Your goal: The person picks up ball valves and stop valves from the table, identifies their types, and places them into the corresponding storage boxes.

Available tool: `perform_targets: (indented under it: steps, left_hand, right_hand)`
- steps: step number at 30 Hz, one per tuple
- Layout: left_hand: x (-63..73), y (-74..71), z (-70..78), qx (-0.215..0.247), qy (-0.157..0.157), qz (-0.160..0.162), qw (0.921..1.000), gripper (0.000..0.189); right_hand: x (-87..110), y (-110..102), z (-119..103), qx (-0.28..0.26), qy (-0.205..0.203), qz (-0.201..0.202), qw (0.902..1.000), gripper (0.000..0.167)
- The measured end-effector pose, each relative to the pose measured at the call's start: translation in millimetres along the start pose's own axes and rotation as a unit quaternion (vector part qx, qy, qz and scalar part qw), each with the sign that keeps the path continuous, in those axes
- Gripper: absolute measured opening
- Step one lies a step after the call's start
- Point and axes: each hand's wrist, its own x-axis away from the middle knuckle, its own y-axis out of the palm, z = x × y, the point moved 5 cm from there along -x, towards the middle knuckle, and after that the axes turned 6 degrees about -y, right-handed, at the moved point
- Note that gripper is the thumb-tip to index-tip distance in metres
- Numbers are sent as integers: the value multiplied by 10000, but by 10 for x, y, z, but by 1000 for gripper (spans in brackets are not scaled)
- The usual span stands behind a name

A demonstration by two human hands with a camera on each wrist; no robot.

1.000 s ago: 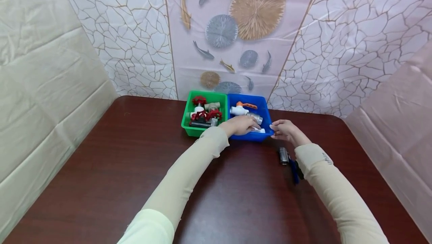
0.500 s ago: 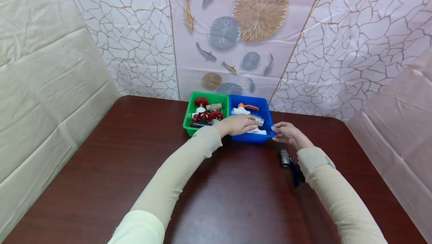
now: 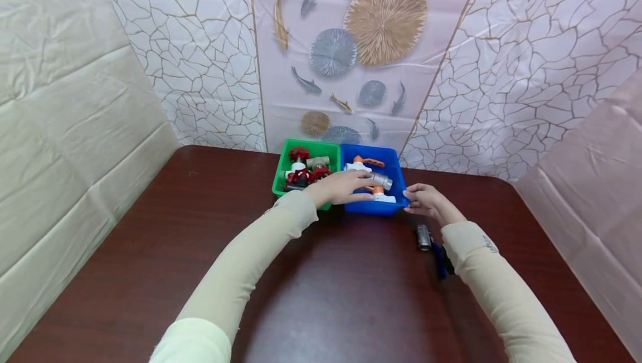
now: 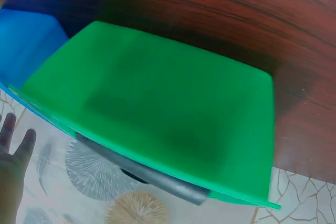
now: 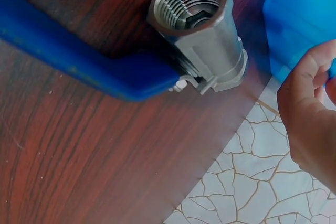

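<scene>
My left hand (image 3: 338, 187) is above the left side of the blue bin (image 3: 398, 176), fingers extended and holding nothing. Just in front of its fingertips lies a white valve with an orange handle (image 3: 385, 198). A metal fitting (image 3: 385, 182) and another white valve with an orange lever (image 3: 372, 161) are deeper in the bin. With thumb and fingers, my right hand (image 3: 425, 200) pinches the bin's right front corner. Near that wrist, a metal ball valve (image 5: 210, 51) with a blue lever (image 5: 100, 72) lies on the table.
A green bin (image 3: 276, 183) touches the blue one on its left. Inside are several valves with red handwheels (image 3: 298, 154) and a dark pipe-like piece (image 4: 152, 174). The bins stand at the back edge of the brown table (image 3: 341, 296), against a patterned cloth (image 3: 341, 101).
My left hand has let go of the white valve and drawn back to the left, uncovering its orange handle. The right hand keeps its pinch on the bin corner.
</scene>
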Motion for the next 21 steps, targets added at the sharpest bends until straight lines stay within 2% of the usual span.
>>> perform_targets:
  steps: [3,9,16,21]
  left_hand:
    - [83,21,-45,-24,106,232,9997,58]
    - [270,120,-212,-424,368,827,9950,60]
    - [454,211,-343,-631,630,868,9922,67]
    - [519,280,-390,-604,711,997,9906,72]
  right_hand:
    - [0,8,6,36,-46,-48,10000,10]
    - [2,15,1,94,-98,-36,9999,8]
    - [2,27,14,-13,-111,-105,9999,7]
    - [4,14,14,58,-114,-77,9999,9]
